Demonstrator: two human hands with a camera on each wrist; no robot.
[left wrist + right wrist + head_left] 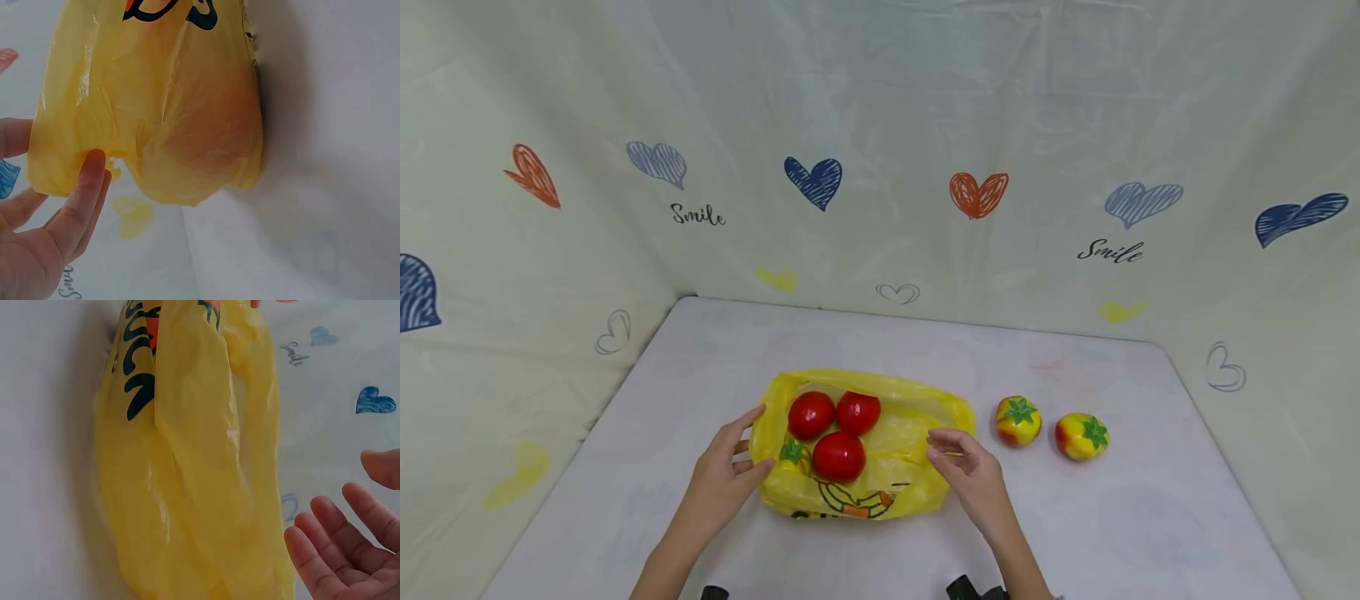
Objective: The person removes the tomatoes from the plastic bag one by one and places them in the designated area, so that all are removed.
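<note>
Our left hand point(724, 477) rests at the left edge of the yellow bag point(895, 467), fingers straight and relaxed, fingertips touching the plastic without gripping it; the left wrist view shows the same light touch on the bag point(162, 125). The bag lies on the worktop point(1112, 517), near its front middle, mouth open. Inside it we see three red tomatoes point(838, 455) bunched together and a small yellow one point(793, 455) tucked at their left. Our right hand point(972, 472) sits at the bag's right edge, fingers loosely spread, holding nothing. Right of the bag, apart from it, two yellow-red tomatoes point(1018, 421) lie side by side.
</note>
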